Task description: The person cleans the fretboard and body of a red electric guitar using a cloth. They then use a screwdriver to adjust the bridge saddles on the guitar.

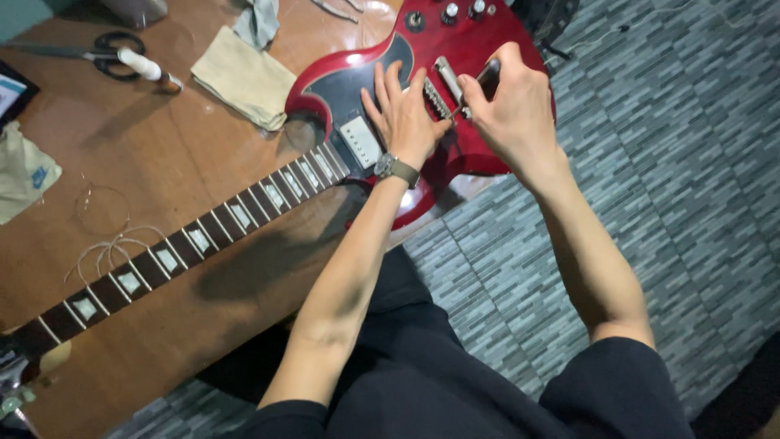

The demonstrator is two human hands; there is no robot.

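Resting flat on the red guitar (475,49), my left hand (404,118) has its fingers spread out over the dark part of the body, just beside the white pickup (360,141). A watch (396,168) sits on that wrist. My right hand (512,106) is curled, and its thumb and finger pinch something small at the silver bridge (437,96). I cannot tell what it is, because my fingers hide most of it.

Both hands cover the middle of the guitar, so I cannot see what lies under them. The guitar lies on the brown wooden surface (162,162), with its body hanging a little over the edge, above the grey tiled floor (674,162). Some knobs (449,12) show near the top, but the top of the body is cut off. The long neck (187,244) runs down to the left, and its far end is cut off too.

A yellow cloth (244,77) lies near the guitar body. Scissors (106,53) lie farther away, with a small white thing just beside them that is hard to make out. Thin loose wire (110,240) curls just beside the neck. My dark clothes fill the bottom of the view.
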